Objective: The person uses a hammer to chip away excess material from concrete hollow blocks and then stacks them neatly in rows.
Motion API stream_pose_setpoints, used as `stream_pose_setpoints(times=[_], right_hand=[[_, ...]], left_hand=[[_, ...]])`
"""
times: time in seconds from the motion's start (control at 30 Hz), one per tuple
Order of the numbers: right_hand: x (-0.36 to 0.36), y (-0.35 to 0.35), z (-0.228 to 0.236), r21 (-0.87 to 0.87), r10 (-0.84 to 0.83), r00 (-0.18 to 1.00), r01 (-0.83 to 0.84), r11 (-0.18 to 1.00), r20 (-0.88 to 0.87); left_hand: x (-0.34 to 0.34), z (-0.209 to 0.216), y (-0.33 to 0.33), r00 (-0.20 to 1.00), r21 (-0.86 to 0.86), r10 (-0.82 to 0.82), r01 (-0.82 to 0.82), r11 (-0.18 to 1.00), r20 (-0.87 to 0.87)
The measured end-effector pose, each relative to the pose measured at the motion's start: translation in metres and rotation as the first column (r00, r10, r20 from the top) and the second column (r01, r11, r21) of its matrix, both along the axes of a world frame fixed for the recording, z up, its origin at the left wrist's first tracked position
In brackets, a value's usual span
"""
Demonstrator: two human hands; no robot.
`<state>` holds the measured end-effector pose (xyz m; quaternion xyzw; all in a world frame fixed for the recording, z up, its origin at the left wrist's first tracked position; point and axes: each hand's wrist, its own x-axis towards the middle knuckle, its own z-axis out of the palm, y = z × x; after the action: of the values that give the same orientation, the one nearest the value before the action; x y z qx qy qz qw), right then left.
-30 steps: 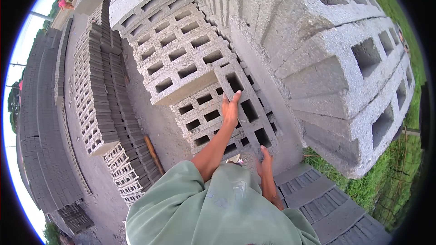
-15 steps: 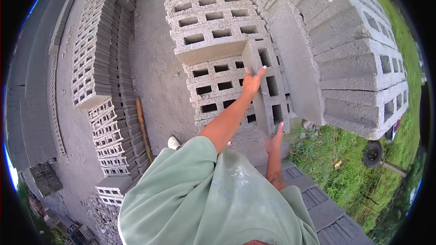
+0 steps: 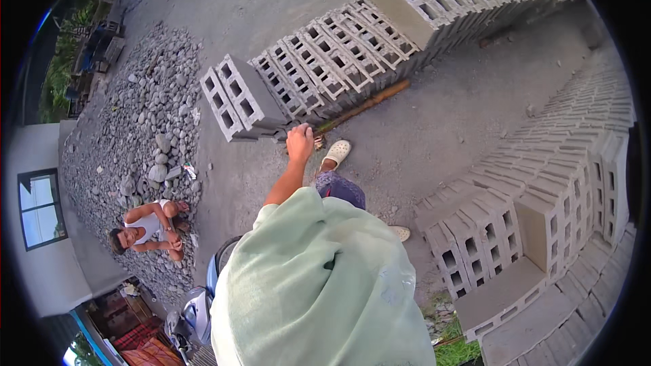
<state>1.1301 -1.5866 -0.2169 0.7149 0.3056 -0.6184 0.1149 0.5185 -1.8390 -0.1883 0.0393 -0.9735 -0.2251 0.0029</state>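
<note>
My left hand (image 3: 300, 143) reaches out low in front of me with its fingers curled in. Whatever they may hold is hidden from this view. It is nearest to the end of a row of grey hollow concrete blocks, close to a pair of blocks (image 3: 245, 97) standing side by side with their openings up. Whether it touches them I cannot tell. A brown pole (image 3: 366, 106) lies along the foot of that row, just beyond my hand. My right hand is out of view, with my pale green shirt (image 3: 319, 278) filling the lower middle.
More hollow blocks (image 3: 468, 247) stand in a long stack on my right. A person (image 3: 146, 227) sits low on a heap of stones (image 3: 159, 95) at the left. Beside me at lower left is a motorcycle (image 3: 199, 312). My cream clogs (image 3: 336, 153) are on grey ground.
I have turned left, away from the stack where both my hands were on a hollow block. My left hand has left that block, and my right hand has gone out of view.
</note>
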Motion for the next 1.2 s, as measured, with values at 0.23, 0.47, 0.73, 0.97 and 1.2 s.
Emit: stream_pose_setpoints(times=[0.23, 0.47, 0.73, 0.97, 1.2], right_hand=[[-0.187, -0.011, 0.059, 0.227, 0.449, 0.893, -0.438, 0.87, 0.001], [-0.269, 0.011, 0.094, 0.386, 0.521, 0.82, -0.572, 0.724, 0.237], [-0.318, -0.02, 0.097, 0.412, 0.59, 0.76, -0.647, 0.642, 0.273], [-0.326, -0.029, 0.08, 0.468, 0.63, 0.744, -0.649, 0.6, 0.223], [-0.366, -0.047, 0.161, 0.3, 0.509, 0.835, -0.442, 0.846, -0.206]], left_hand=[[-0.194, 0.02, -0.184, 0.981, -0.449, -0.164, 0.194, 0.873, 0.104], [-0.209, -0.008, -0.251, 0.798, -0.351, -0.476, 0.595, 0.723, 0.37], [-0.242, -0.035, -0.269, 0.741, -0.376, -0.412, 0.641, 0.669, 0.53], [-0.254, 0.013, -0.156, 0.653, -0.345, -0.403, 0.714, 0.609, 0.641], [-0.1, 0.125, 0.018, 0.599, 0.045, -0.629, 0.705, 0.707, 0.495]])
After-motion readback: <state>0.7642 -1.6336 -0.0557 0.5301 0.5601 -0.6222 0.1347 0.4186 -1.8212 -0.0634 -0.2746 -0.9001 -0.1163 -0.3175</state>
